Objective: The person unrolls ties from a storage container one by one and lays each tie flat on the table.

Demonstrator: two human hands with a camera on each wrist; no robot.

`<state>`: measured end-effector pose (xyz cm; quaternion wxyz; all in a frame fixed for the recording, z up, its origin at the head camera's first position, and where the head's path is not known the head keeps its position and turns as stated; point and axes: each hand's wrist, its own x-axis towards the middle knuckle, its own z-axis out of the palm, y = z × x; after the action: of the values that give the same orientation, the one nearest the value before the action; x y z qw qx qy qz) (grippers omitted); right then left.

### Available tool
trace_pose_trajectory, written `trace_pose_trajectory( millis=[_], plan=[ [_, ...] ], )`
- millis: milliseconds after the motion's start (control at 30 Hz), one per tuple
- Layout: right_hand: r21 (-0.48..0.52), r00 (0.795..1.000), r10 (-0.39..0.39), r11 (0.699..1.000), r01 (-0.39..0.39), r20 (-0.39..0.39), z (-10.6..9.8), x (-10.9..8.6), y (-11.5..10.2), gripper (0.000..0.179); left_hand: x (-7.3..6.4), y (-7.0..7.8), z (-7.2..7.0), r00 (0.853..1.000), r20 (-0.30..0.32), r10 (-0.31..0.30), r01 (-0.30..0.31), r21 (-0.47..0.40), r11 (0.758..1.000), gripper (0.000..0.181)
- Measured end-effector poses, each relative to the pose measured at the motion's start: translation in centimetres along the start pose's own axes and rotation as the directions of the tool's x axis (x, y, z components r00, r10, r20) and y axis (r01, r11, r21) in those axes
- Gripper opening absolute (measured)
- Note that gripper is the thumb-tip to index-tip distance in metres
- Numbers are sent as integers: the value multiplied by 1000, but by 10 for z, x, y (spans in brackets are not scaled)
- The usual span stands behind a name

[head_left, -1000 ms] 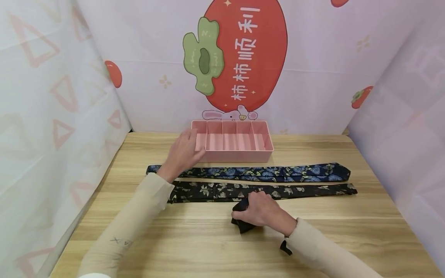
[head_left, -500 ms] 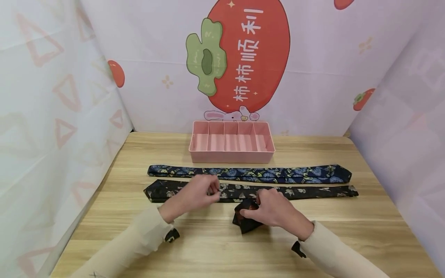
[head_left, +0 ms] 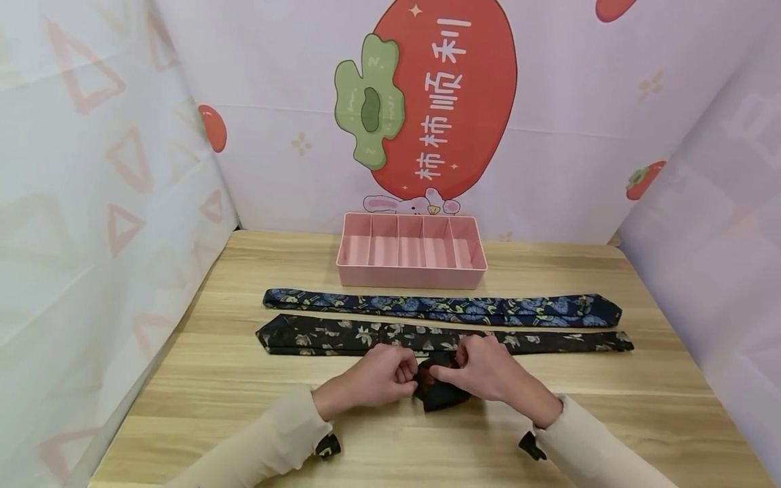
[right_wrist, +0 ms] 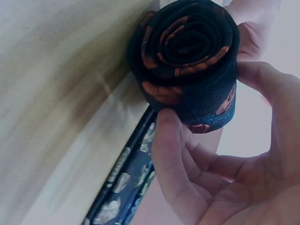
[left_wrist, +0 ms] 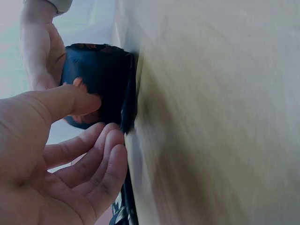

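A dark necktie with orange-red motifs, rolled into a coil (right_wrist: 187, 79), sits on the table just in front of the flat ties; its spiral end shows in the right wrist view. My right hand (head_left: 488, 369) grips the coil, thumb on one side and fingers on the other. From the left, my left hand (head_left: 383, 376) meets the coil's edge, thumb (left_wrist: 86, 101) over its face and fingertips curled in at its border. Behind lies a black necktie (head_left: 342, 335) with pale flowers, stretched out flat. Farther back is a navy necktie (head_left: 439, 308) with blue and yellow patterning.
A pink tray (head_left: 411, 276) with several narrow compartments stands at the back of the wooden table (head_left: 378, 447). Printed fabric walls (head_left: 274, 176) rise at the back and both sides. A dark strap shows by each sleeve cuff.
My left hand has come from near the pink tray, down and right, to the rolled necktie. My right hand stays on the roll, and the view has shifted slightly.
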<state>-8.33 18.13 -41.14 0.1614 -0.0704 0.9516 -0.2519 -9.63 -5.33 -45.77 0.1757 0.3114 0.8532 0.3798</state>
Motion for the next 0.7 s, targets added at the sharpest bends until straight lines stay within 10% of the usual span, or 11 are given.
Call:
trace_pose_trajectory(
  millis=[400, 700],
  plan=[
    [154, 998, 49, 986, -55, 42, 3, -4, 17, 51, 7, -2, 13, 998, -39, -44, 41, -87, 995, 10],
    [22, 999, -32, 999, 32, 6, -6, -5, 13, 52, 15, 5, 10, 999, 18, -37, 35, 75, 997, 9]
  ],
)
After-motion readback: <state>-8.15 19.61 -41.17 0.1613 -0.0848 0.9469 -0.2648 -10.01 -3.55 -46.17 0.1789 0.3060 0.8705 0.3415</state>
